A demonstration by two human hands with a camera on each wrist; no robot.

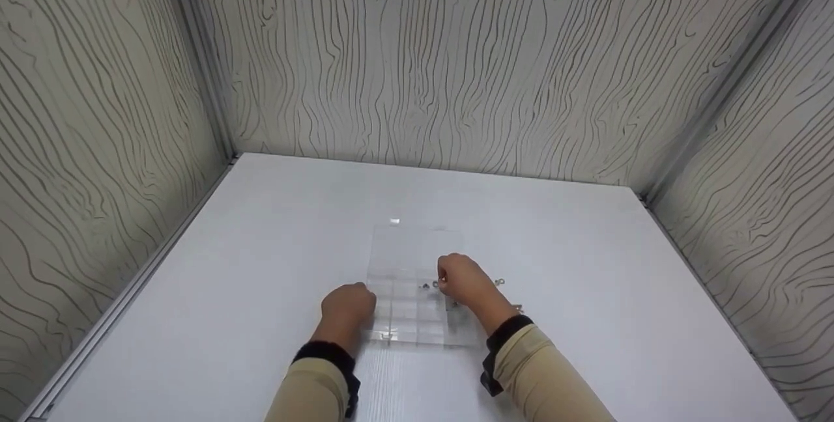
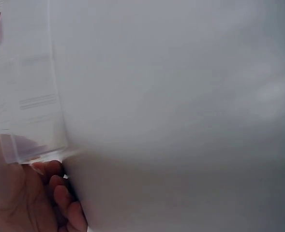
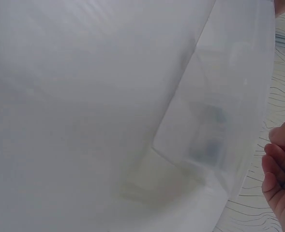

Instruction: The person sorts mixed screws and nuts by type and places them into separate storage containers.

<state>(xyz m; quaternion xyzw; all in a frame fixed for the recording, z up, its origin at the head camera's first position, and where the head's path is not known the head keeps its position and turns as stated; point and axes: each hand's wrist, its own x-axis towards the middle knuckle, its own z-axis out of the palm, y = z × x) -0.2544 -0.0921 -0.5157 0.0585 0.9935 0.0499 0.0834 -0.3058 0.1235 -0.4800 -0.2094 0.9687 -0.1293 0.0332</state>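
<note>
A clear plastic compartment box point(image 1: 404, 311) lies on the white table, its transparent lid point(image 1: 399, 246) folded back on the far side. My left hand point(image 1: 348, 308) grips the box's left side with curled fingers; in the left wrist view its fingers point(image 2: 62, 195) are at the box corner point(image 2: 36, 150). Over the box's right compartments, my right hand point(image 1: 466, 279) has its fingers curled together. A tiny shiny metal part shows at its fingertips, too small to name. Small metal pieces point(image 1: 426, 286) are beside these fingers. In the right wrist view the palm-side fingers point(image 3: 273, 166) are beyond the box wall point(image 3: 251, 121).
To the right of the box, partly behind my right wrist, lie more small metal pieces point(image 1: 500, 281) on the table point(image 1: 586, 266). Wood-patterned panels point(image 1: 417, 57) stand around the table's back and sides.
</note>
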